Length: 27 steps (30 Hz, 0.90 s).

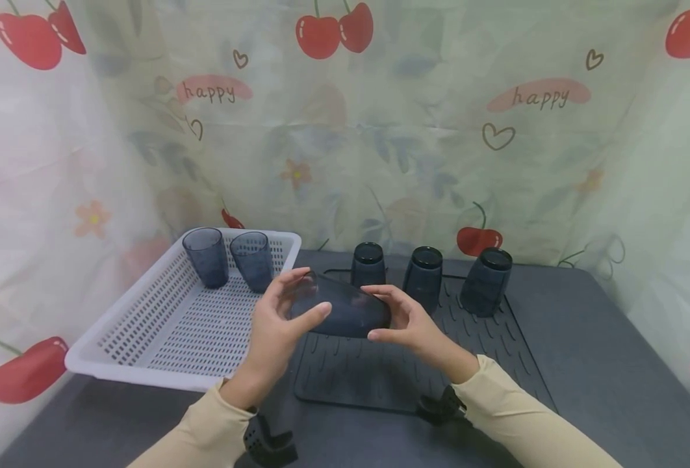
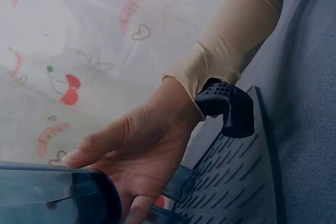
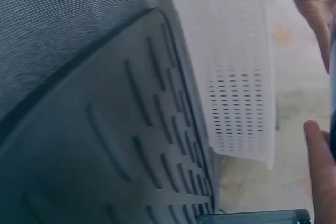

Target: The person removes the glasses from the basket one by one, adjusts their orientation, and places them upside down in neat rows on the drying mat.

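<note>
A dark blue-grey drinking glass (image 1: 345,309) lies sideways in the air between both hands, over the near part of a black ridged drying mat. My left hand (image 1: 281,325) grips its wider left end, thumb across the near side. At the right end, my right hand (image 1: 406,322) holds the glass with the fingers on top and the thumb lower down. The left wrist view shows the right hand (image 2: 149,156) close up, behind the end of the glass (image 2: 58,195). In the right wrist view, only a strip of the glass shows at the right edge.
A white perforated basket (image 1: 199,377) on the left holds two upright glasses (image 1: 206,257) (image 1: 253,260) at its back. Three upside-down glasses (image 1: 368,263) (image 1: 423,279) (image 1: 485,283) stand along the back of the drying mat (image 1: 357,387). A patterned curtain (image 1: 403,182) closes off the grey table.
</note>
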{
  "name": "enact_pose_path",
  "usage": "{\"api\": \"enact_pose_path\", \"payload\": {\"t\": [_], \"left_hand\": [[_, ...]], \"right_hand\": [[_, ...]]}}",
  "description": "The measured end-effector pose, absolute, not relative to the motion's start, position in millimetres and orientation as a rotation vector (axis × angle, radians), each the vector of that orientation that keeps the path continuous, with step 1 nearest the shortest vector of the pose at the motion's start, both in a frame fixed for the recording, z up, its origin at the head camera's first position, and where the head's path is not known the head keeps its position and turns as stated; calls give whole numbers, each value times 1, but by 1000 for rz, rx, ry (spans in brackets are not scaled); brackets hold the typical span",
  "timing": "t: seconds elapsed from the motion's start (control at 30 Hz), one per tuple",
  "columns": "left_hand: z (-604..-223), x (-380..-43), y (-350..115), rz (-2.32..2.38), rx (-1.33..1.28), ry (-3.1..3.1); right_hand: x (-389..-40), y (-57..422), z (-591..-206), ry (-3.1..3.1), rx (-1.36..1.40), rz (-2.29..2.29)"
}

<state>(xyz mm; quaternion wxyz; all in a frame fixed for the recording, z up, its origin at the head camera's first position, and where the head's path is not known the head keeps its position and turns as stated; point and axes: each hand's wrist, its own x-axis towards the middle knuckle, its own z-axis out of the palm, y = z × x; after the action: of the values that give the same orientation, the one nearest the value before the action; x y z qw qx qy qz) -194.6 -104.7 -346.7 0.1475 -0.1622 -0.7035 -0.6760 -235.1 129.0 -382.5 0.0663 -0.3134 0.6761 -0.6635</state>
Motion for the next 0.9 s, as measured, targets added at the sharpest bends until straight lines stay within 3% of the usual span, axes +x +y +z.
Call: {"api": "enact_pose_path", "payload": {"t": [0.43, 0.9], "left_hand": [[-353, -195, -99, -2007, -482, -2000], [-350, -194, -98, -2076, -560, -2003]], "right_hand": [[-232, 132, -396, 2055, -929, -2033], [-224, 139, -385, 2143, -896, -2058]]}}
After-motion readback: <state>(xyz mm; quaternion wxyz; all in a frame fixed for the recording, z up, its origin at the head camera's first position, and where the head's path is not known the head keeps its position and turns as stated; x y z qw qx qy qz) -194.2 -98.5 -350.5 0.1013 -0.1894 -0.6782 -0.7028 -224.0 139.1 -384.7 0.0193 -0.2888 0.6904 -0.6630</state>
